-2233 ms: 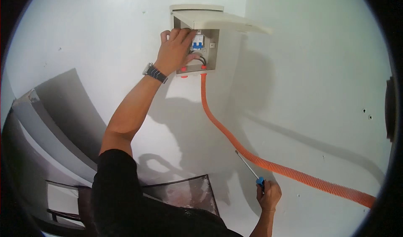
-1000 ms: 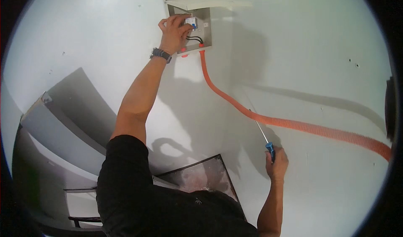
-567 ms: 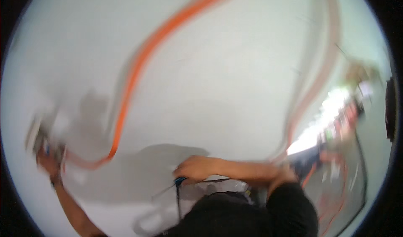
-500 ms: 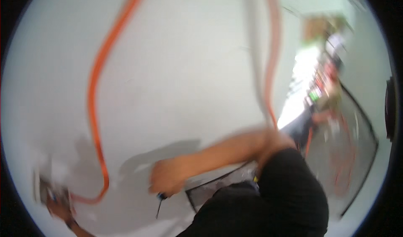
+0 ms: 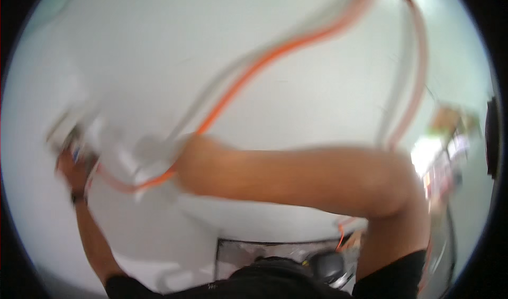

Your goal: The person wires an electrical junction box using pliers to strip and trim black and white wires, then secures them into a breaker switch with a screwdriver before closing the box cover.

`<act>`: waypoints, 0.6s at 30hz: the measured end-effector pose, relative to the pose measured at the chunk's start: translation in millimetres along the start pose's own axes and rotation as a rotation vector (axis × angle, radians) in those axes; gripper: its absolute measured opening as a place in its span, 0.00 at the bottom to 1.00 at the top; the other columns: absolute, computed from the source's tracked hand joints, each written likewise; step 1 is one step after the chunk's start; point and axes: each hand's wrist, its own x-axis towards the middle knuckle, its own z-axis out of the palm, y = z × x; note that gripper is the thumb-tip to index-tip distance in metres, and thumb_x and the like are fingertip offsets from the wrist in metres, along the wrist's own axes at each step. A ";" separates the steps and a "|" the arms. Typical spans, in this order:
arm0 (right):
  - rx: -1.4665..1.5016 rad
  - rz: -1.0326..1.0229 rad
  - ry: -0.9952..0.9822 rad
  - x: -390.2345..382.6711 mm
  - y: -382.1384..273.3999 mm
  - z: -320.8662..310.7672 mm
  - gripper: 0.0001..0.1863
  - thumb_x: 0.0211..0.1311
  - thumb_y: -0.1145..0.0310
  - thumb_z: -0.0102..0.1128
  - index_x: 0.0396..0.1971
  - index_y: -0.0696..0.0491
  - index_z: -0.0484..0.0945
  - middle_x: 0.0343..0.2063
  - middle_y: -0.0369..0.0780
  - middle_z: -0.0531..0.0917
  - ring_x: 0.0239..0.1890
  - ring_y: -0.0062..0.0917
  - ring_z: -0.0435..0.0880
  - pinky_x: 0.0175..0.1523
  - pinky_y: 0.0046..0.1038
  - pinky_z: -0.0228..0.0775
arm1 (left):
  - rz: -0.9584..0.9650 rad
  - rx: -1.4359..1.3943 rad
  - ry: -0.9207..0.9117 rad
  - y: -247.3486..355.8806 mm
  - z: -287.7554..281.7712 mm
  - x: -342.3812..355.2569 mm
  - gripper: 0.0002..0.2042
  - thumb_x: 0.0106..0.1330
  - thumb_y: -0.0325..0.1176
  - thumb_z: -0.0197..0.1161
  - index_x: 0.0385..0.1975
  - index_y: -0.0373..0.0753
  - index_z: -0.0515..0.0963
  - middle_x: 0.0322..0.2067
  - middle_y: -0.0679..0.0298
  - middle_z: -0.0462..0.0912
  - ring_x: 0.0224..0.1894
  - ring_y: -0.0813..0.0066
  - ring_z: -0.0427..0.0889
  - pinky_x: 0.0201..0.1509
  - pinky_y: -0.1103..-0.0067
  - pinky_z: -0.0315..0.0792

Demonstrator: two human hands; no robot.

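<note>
At the left, a small pale box (image 5: 64,127) with a dark, cluttered inside is against the white wall, blurred. My left hand (image 5: 73,168) is closed around its lower part; the fingers' detail is smeared. An orange flexible tube (image 5: 267,58) runs from the box across the wall, up to the right. My right hand (image 5: 200,161) is a blurred fist in front of this tube, its forearm reaching in from the right. The screwdriver seen in that fist half a second ago is hidden now. Whether the fist touches the tube I cannot tell.
A second stretch of orange tube (image 5: 420,61) hangs at the upper right. Below my arm are a black-edged panel (image 5: 238,246) and a dark rounded object (image 5: 325,266). Bright, blurred clutter (image 5: 442,166) shows at the far right.
My right hand has swung up, in front of the orange tube, and the screwdriver no longer shows. The box and my left hand sit higher in the picture as the view has shifted.
</note>
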 end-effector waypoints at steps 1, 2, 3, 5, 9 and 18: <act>-0.076 -0.089 0.047 -12.9 10.0 27.5 0.15 0.65 0.54 0.63 0.44 0.47 0.82 0.42 0.39 0.86 0.44 0.36 0.86 0.47 0.44 0.76 | 0.116 0.078 0.152 2.0 15.4 -10.2 0.29 0.62 0.37 0.65 0.66 0.41 0.72 0.64 0.51 0.73 0.68 0.50 0.68 0.72 0.53 0.59; -0.051 -0.141 0.078 -20.5 22.1 61.4 0.13 0.65 0.56 0.63 0.42 0.48 0.82 0.39 0.40 0.86 0.42 0.38 0.87 0.45 0.45 0.77 | 0.107 0.053 0.165 25.8 27.9 -13.5 0.29 0.63 0.37 0.66 0.66 0.42 0.72 0.66 0.52 0.71 0.70 0.51 0.66 0.72 0.52 0.57; 0.029 -0.162 0.067 -26.3 40.1 96.0 0.12 0.65 0.57 0.64 0.40 0.49 0.81 0.36 0.41 0.87 0.40 0.39 0.88 0.42 0.45 0.78 | 0.067 0.003 0.190 66.0 40.6 -24.0 0.29 0.63 0.37 0.68 0.66 0.44 0.72 0.69 0.54 0.69 0.72 0.52 0.64 0.73 0.52 0.54; 0.297 -0.175 0.012 -33.2 68.4 174.7 0.17 0.66 0.54 0.65 0.47 0.49 0.79 0.36 0.45 0.86 0.41 0.46 0.86 0.47 0.44 0.76 | -0.021 -0.065 0.229 111.1 39.9 -55.0 0.30 0.63 0.36 0.70 0.66 0.46 0.73 0.73 0.56 0.65 0.76 0.55 0.60 0.74 0.50 0.50; 1.065 0.153 -0.056 -37.2 84.7 384.8 0.17 0.68 0.59 0.68 0.47 0.56 0.81 0.22 0.37 0.80 0.24 0.21 0.78 0.32 0.29 0.71 | -0.294 -0.312 0.363 143.1 33.9 -141.0 0.21 0.63 0.31 0.67 0.58 0.43 0.76 0.59 0.58 0.74 0.63 0.56 0.70 0.66 0.54 0.60; 1.491 1.267 0.213 -180.1 103.0 686.7 0.20 0.70 0.53 0.63 0.34 0.56 0.71 0.17 0.39 0.74 0.11 0.26 0.71 0.14 0.29 0.64 | -0.344 -0.694 0.301 157.6 -35.2 -106.3 0.10 0.68 0.25 0.62 0.48 0.34 0.78 0.41 0.57 0.82 0.39 0.65 0.84 0.45 0.73 0.79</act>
